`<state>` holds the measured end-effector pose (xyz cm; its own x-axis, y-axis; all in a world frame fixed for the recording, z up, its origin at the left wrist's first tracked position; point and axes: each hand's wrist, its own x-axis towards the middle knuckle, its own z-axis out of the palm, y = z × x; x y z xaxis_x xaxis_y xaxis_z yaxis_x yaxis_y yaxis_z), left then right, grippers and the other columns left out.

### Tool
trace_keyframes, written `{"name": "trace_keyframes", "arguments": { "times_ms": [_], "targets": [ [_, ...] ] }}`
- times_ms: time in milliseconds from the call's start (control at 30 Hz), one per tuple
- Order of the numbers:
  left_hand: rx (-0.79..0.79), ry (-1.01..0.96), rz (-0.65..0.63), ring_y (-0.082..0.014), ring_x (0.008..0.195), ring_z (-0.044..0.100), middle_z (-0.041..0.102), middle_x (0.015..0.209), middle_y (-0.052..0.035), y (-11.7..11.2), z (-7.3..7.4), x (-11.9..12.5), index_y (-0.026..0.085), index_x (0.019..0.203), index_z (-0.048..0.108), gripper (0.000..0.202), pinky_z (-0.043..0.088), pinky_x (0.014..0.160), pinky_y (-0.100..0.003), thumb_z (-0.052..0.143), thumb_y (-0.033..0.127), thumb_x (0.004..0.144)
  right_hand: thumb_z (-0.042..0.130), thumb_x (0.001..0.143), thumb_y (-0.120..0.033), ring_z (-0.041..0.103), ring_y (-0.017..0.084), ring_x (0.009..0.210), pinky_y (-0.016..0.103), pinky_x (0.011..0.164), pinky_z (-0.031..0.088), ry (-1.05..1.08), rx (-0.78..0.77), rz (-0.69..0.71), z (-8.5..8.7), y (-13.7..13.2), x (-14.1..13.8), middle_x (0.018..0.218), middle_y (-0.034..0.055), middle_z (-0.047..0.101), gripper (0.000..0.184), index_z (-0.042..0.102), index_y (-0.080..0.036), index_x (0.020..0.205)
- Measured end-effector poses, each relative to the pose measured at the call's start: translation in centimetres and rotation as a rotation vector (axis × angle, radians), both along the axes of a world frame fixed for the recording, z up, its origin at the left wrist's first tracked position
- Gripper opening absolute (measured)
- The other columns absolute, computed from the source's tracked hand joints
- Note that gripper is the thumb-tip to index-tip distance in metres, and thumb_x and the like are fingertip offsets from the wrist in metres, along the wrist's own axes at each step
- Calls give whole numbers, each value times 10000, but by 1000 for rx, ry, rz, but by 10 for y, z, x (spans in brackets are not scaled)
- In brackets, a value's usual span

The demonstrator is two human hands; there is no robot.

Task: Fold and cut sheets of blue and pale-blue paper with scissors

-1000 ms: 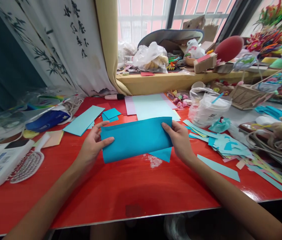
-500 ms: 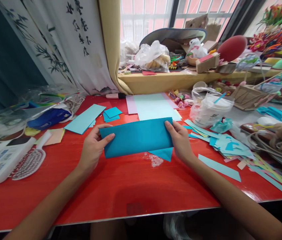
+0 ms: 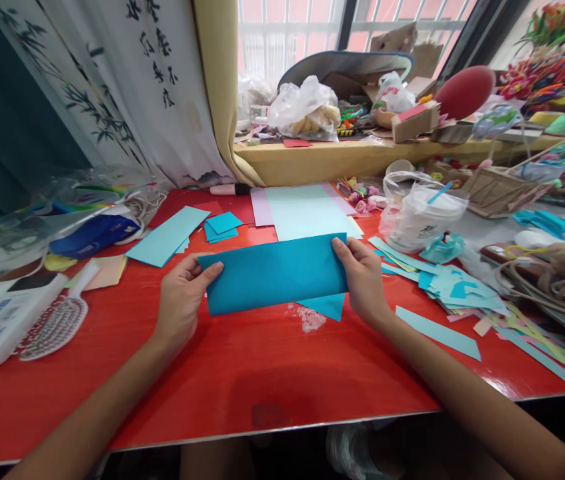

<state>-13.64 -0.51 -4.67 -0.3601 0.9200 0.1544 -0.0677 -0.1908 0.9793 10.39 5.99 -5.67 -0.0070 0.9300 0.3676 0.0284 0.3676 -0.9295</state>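
Observation:
Between my hands a rectangular sheet of blue paper (image 3: 277, 275) is held up over the table, its left end a little lower than its right. My left hand (image 3: 182, 293) pinches the left end, thumb on the near face. At the right end my right hand (image 3: 359, 273) grips the upper corner between thumb and fingers. Partly hidden beneath the sheet, another blue paper piece (image 3: 329, 307) lies on the table. Behind the sheet are a stack of pale blue and lilac sheets (image 3: 307, 210), small blue squares (image 3: 222, 225) and light blue strips (image 3: 169, 235).
The red table (image 3: 222, 380) has a white hairbrush (image 3: 57, 327) and a blue pouch (image 3: 95, 235) on its left. On its right are paper scraps (image 3: 462, 290), a long pale strip (image 3: 439, 333) and a bagged cup (image 3: 422, 213). Clutter covers the windowsill (image 3: 312, 157).
My left thumb has slid slightly outward toward the left end of the blue paper. Both hands still hold the sheet in nearly the same place, and the view has shifted slightly.

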Motion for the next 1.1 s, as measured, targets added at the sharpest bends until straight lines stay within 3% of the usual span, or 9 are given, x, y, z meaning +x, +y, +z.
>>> {"name": "trace_keyframes", "arguments": {
  "times_ms": [167,400,1100],
  "targets": [
    [21,-3,15,-116,701,569,621,698,24,0,-1,0,204,792,649,122,487,620,-212,690,238,682,538,805,-434,215,92,518,246,449,190,17,-1,-29,0,-1,0,586,-46,236,386,330,-198,582],
    [34,32,35,-122,684,567,651,753,6,-1,0,1,196,791,650,128,478,594,-228,683,261,686,542,814,-400,250,95,531,246,462,210,32,31,-27,0,-1,0,586,-42,293,290,455,-192,631],
    [45,30,34,-135,724,581,647,773,5,0,-4,4,192,810,634,132,481,601,-235,669,247,696,553,811,-388,208,95,538,257,469,183,8,67,-64,-2,1,0,592,-44,241,330,390,-191,602]
  ]
}}
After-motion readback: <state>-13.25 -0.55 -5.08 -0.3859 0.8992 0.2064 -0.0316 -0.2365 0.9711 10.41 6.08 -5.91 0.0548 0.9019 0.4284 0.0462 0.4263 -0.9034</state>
